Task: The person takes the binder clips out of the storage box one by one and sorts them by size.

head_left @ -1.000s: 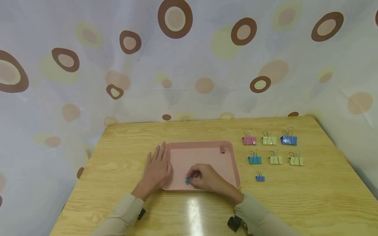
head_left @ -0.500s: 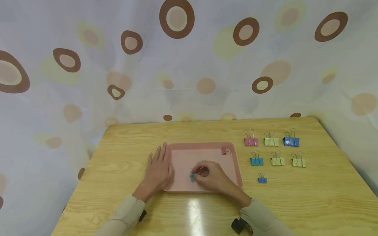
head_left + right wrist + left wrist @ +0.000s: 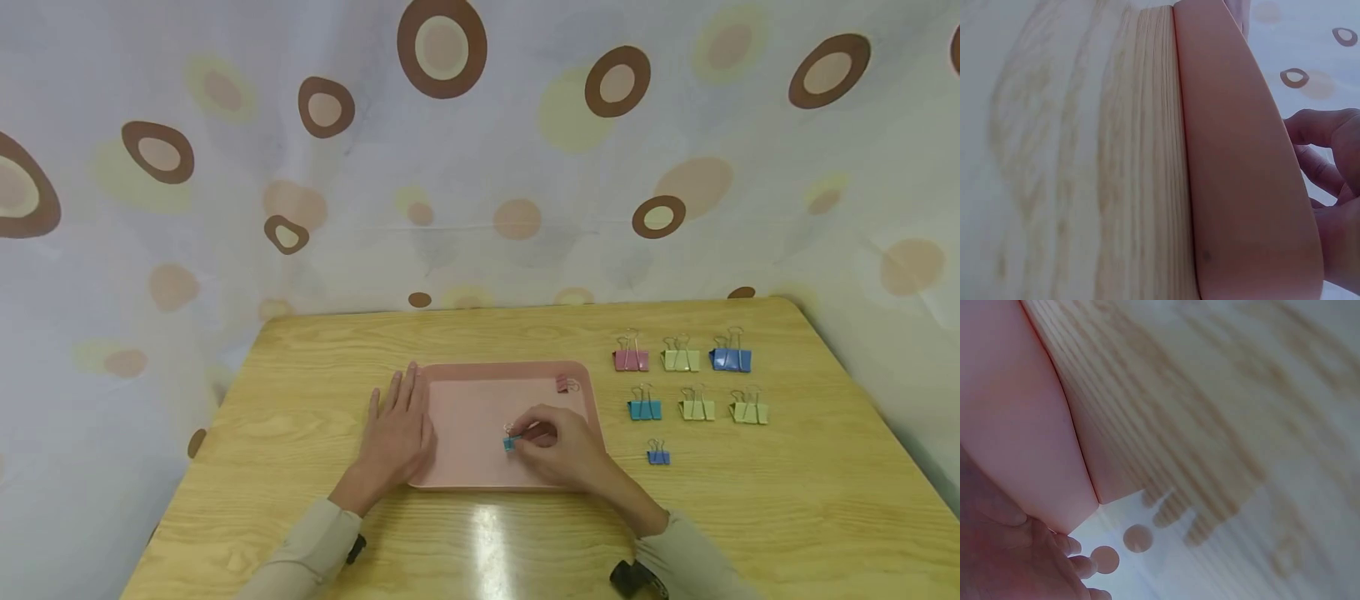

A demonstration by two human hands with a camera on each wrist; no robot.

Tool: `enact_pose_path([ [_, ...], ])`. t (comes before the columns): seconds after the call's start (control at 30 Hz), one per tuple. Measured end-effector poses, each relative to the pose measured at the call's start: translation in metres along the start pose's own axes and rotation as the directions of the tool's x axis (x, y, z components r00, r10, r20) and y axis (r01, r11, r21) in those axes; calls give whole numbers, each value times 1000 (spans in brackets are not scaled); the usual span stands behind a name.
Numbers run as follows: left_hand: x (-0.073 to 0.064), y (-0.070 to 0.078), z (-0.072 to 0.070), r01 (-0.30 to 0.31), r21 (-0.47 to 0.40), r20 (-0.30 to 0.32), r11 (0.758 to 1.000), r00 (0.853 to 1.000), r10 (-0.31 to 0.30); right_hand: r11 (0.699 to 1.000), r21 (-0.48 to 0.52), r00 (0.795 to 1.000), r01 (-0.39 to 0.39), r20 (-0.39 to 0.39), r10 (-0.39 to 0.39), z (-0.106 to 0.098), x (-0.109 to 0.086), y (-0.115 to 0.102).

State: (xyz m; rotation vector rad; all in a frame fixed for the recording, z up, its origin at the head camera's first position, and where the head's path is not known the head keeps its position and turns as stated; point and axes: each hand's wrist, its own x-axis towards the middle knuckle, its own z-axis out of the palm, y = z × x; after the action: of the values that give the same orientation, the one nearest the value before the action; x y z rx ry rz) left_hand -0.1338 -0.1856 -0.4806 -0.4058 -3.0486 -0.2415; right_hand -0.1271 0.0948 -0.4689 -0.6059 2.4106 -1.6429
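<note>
A small teal binder clip (image 3: pixel 509 444) is pinched between the thumb and forefinger of my right hand (image 3: pixel 562 446), over the middle of the pink tray (image 3: pixel 465 475). With fingers straight, my left hand (image 3: pixel 393 437) rests against the tray's left side. A small pink binder clip (image 3: pixel 562 383) lies inside the tray at its far right corner. In the left wrist view the left hand (image 3: pixel 1010 544) shows beside the tray wall (image 3: pixel 1022 425). From the right wrist, the tray wall (image 3: pixel 1241 144) hides the clip, and the right hand's fingers (image 3: pixel 1316 128) show behind it.
Right of the tray, binder clips stand in rows on the wooden table (image 3: pixel 322 358): pink (image 3: pixel 632 360), pale green and large blue (image 3: pixel 731 359) at the back. A teal clip (image 3: pixel 645 409) and two pale green ones form the middle row, with a small blue clip (image 3: pixel 658 457) nearest.
My right hand has moved to the right and slightly away from the tray's near edge, carrying the teal binder clip. The left hand has stayed at the tray's left side.
</note>
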Motion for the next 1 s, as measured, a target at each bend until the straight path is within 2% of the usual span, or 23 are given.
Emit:
enact_pose_path([
  [0.23,-1,-1,1,-3,-2,-11,1000,1000,3,999,54,1000,7,7,-7,-17,-12,-2],
  [0.6,-2,-2,4,-32,-46,-36,998,999,31,996,81,997,23,-73,-17,-37,-34,3],
  [1.0,-2,-1,1,-16,-48,-22,999,1000,15,997,19,990,79,-118,-76,-63,-56,-3],
])
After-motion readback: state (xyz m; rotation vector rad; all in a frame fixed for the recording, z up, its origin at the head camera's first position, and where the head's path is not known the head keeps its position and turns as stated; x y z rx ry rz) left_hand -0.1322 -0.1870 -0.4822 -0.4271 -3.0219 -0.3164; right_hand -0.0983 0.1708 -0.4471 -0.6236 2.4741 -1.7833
